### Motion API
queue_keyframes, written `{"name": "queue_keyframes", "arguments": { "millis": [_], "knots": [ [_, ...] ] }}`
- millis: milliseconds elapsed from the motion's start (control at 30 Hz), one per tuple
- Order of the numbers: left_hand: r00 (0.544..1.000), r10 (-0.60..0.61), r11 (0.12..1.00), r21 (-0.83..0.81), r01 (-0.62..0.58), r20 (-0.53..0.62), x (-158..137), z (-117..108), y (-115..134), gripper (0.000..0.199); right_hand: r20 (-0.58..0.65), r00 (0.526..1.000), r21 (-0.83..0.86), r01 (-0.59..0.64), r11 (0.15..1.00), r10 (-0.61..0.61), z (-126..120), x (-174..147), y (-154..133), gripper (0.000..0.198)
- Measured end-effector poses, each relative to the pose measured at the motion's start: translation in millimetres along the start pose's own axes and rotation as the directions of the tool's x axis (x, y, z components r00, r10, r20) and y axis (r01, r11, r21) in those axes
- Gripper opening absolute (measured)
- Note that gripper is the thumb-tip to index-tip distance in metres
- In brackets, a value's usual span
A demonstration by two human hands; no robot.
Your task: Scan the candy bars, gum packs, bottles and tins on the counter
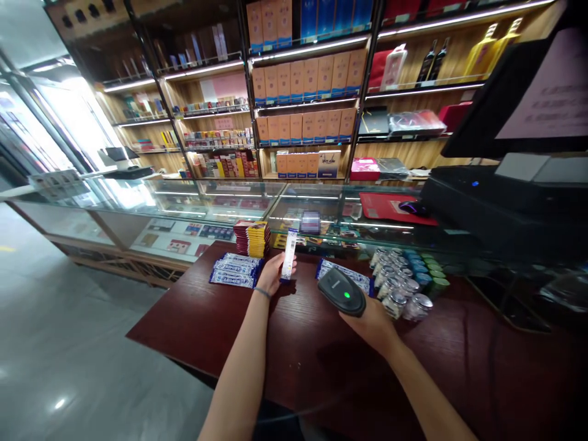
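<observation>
Holding a slim wrapped packet point(289, 254) nearly upright, its white side in view, the left hand point(272, 275) has its fingers closed on the lower part, above the dark red tabletop point(206, 331). A dark wristband point(263, 293) circles that wrist. The right hand point(374, 321) grips a black scanner point(340, 291) showing a green light; these fingers are mostly hidden under it, so their exact hold cannot be told. A gap separates scanner and packet. Left of the left hand lie blue-and-white packets point(235, 271), with a stack of red and yellow packets point(252, 239) just behind. More blue packets point(367, 284) lie partly behind the scanner, beside silver-lidded jars point(395, 301). Beyond, a red mat point(376, 208) bearing a mouse point(412, 208) rests on a glass case point(239, 211).
</observation>
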State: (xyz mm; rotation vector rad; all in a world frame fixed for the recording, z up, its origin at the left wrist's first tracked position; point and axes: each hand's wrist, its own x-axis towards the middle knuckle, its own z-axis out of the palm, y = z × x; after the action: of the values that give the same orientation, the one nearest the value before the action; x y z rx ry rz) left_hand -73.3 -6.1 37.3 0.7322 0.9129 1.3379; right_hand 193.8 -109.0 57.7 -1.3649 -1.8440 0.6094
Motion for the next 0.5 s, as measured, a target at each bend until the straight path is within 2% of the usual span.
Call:
{"name": "queue_keyframes", "arguments": {
  "millis": [167, 267, 333, 400, 433, 500],
  "knots": [
    [0.991, 0.117, 0.987, -0.100, -0.123, -0.060, 1.4, 4.3, 10.6, 0.028, -0.102, 0.994, 0.051, -0.036, 0.998, 0.041, 5.7, -2.7, -5.1, 0.048],
    [0.968, 0.226, 0.968, -0.086, -0.236, -0.106, 1.4, 3.1, 18.2, 0.033, -0.118, 0.992, 0.035, -0.045, 0.998, 0.049, 5.5, -2.1, -5.7, 0.047],
    [0.940, 0.321, 0.947, 0.029, -0.320, -0.112, -0.2, -3.2, 23.2, 0.040, -0.118, 0.992, 0.009, -0.039, 0.999, 0.040, 5.1, -1.1, -5.3, 0.047],
    [0.903, 0.426, 0.883, 0.247, -0.400, -0.060, -4.3, -15.3, 28.7, 0.042, -0.131, 0.991, -0.030, -0.030, 0.999, 0.026, 5.9, -0.6, -4.8, 0.046],
    [0.878, 0.479, 0.817, 0.372, -0.441, -0.009, -7.6, -23.6, 31.9, 0.041, -0.140, 0.990, -0.057, -0.028, 0.998, 0.020, 6.8, -0.5, -4.6, 0.046],
    [0.818, 0.560, 0.610, 0.602, -0.515, 0.132, -16.4, -43.8, 39.2, 0.037, -0.143, 0.990, -0.123, -0.027, 0.992, 0.009, 9.5, -0.5, -3.4, 0.047]
  ]
}}
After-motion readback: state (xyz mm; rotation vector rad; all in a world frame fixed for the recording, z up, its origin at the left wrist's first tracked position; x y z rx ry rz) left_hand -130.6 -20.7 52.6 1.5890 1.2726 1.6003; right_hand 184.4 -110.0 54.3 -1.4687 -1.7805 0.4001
